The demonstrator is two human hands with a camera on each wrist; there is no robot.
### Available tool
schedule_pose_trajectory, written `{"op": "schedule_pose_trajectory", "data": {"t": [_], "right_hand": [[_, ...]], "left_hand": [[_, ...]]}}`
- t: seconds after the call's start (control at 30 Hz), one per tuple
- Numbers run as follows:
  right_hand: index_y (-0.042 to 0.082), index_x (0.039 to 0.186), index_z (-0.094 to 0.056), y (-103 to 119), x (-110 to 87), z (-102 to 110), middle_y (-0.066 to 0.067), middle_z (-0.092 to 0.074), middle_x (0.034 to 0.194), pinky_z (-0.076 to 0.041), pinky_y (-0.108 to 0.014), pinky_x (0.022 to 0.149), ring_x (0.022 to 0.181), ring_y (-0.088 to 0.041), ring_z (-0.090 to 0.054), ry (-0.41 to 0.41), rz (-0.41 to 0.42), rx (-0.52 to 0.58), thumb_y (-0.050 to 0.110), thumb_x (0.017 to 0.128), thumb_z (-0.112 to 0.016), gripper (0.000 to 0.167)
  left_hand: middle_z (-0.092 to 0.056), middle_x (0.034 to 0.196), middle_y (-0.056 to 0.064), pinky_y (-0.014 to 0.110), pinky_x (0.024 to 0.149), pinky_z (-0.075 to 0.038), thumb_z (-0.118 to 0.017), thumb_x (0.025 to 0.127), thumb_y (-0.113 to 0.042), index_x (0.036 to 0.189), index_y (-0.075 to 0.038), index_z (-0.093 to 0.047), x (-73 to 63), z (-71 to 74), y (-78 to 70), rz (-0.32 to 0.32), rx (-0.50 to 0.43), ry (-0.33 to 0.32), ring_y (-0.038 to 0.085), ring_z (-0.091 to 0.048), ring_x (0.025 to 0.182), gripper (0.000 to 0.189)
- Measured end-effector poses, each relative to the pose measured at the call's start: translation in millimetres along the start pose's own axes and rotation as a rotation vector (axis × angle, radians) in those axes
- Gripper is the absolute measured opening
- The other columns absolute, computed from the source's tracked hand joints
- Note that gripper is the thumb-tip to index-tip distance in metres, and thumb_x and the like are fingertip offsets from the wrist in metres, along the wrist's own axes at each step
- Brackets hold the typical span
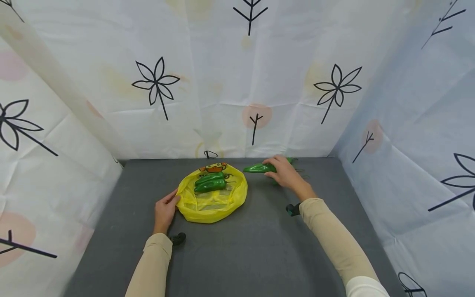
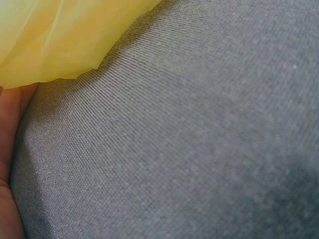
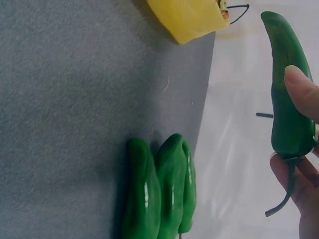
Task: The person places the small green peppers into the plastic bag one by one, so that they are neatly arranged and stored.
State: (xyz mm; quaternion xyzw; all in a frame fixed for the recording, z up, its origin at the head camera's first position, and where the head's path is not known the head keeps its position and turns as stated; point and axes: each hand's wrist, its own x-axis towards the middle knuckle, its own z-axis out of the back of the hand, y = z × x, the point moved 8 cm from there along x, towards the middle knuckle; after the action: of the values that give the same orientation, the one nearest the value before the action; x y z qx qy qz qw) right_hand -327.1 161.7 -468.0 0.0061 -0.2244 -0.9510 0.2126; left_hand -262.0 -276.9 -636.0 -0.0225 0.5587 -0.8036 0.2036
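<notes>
A yellow plastic bag (image 1: 211, 215) lies with its mouth spread wide on the grey table, and two green chili peppers (image 1: 210, 185) rest inside it. At its left rim, my left hand (image 1: 165, 210) holds the edge between thumb and fingers; the left wrist view shows the yellow plastic (image 2: 55, 40) over the fingertips. My right hand (image 1: 285, 173) grips another green pepper (image 3: 289, 114) above the table, right of the bag, its stem hanging down past the fingers. Beneath it, three more green peppers (image 3: 172, 184) lie side by side, mostly hidden by the hand in the head view.
The grey table (image 1: 237, 255) is enclosed by white cloth walls (image 1: 222, 82) printed with black leaf drawings, at the back and both sides. The loose peppers lie close to the back wall. Dark wrist camera mounts (image 1: 293, 209) sit on both wrists.
</notes>
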Motion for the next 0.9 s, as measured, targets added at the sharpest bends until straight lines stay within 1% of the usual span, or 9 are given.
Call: {"op": "schedule_pose_trajectory", "data": {"t": [0.23,0.43,0.73,0.9], "right_hand": [[0.013,0.138,-0.062,13.1,6.1,1.4,-0.012,-0.059,0.129,-0.049,-0.051,0.101,0.117,-0.033,-0.057,0.006,0.056,0.021,0.024,0.098,-0.070,0.042],[0.011,0.141,-0.061,26.1,13.2,-0.5,-0.013,-0.059,0.132,-0.049,-0.050,0.102,0.120,-0.033,-0.057,0.049,0.078,0.004,0.021,0.099,-0.067,0.043],[0.013,0.146,-0.058,44.7,23.3,-5.6,-0.013,-0.059,0.137,-0.049,-0.048,0.104,0.126,-0.032,-0.057,0.092,0.127,-0.015,0.019,0.100,-0.066,0.047],[0.012,0.149,-0.055,57.4,29.1,-7.6,-0.014,-0.057,0.141,-0.047,-0.049,0.108,0.130,-0.033,-0.054,0.129,0.150,-0.020,0.015,0.101,-0.064,0.049]], "left_hand": [[-0.066,0.142,0.004,0.011,0.072,-0.051,-0.065,0.098,-0.047,0.141,-0.029,-0.063,0.9,-0.2,2.9,0.011,0.001,0.001,0.001,-0.061,0.095,0.047],[-0.066,0.141,0.005,0.011,0.072,-0.050,-0.065,0.099,-0.045,0.141,-0.028,-0.064,-0.1,-0.2,1.6,0.005,-0.002,-0.008,-0.003,-0.060,0.091,0.046],[-0.065,0.141,0.009,0.010,0.072,-0.051,-0.065,0.100,-0.041,0.141,-0.025,-0.063,-2.3,0.2,-3.1,0.005,-0.024,-0.008,-0.001,-0.062,0.092,0.045],[-0.066,0.141,0.008,0.011,0.071,-0.051,-0.065,0.100,-0.039,0.141,-0.025,-0.064,-2.9,-0.6,-2.5,0.012,-0.028,0.001,-0.002,-0.061,0.090,0.043]]}}
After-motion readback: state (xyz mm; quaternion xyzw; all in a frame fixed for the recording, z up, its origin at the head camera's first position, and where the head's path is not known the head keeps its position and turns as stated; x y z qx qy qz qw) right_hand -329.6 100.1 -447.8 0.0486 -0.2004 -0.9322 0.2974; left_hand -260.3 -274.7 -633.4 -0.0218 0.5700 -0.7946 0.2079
